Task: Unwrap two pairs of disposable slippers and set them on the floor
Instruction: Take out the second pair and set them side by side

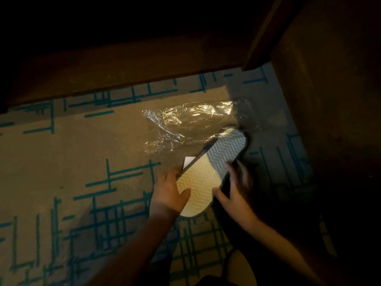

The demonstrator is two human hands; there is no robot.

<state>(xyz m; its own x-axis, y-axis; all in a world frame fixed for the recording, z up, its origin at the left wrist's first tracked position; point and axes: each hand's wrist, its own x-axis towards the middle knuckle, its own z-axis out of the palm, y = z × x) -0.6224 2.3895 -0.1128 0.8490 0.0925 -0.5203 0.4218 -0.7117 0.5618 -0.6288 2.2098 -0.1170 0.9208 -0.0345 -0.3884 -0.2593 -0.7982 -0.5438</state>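
Head view, looking down: our left hand [169,190] grips the near left edge of the slippers [208,174], thumb laid over the pale ribbed sole and fingers curled underneath. Our right hand [235,186] is blurred, but its fingers wrap the dark right rim of the same pair, so both hands are clasped on it. We judge the two-sided hold is there to steady the pair, or to begin peeling one slipper from the other; which, we cannot tell.

The slippers are turned sole-up and appear stacked as one flat piece, heel end toward us and toe end pointing away to the right. They seem to sit just above or on the patterned carpet [82,153]; contact is unclear. A small white card [188,162] peeks out just beyond their left edge, likely a packaging insert.

Beyond the slippers' far end, touching or nearly so, lies the clear plastic wrapper [185,122], crumpled and apparently emptied onto the floor. That suggests this pair is already out of its bag but not yet separated and set down upright.

Farther behind the slippers, dark wooden furniture [144,62] shadows the carpet. No second pair shows here.
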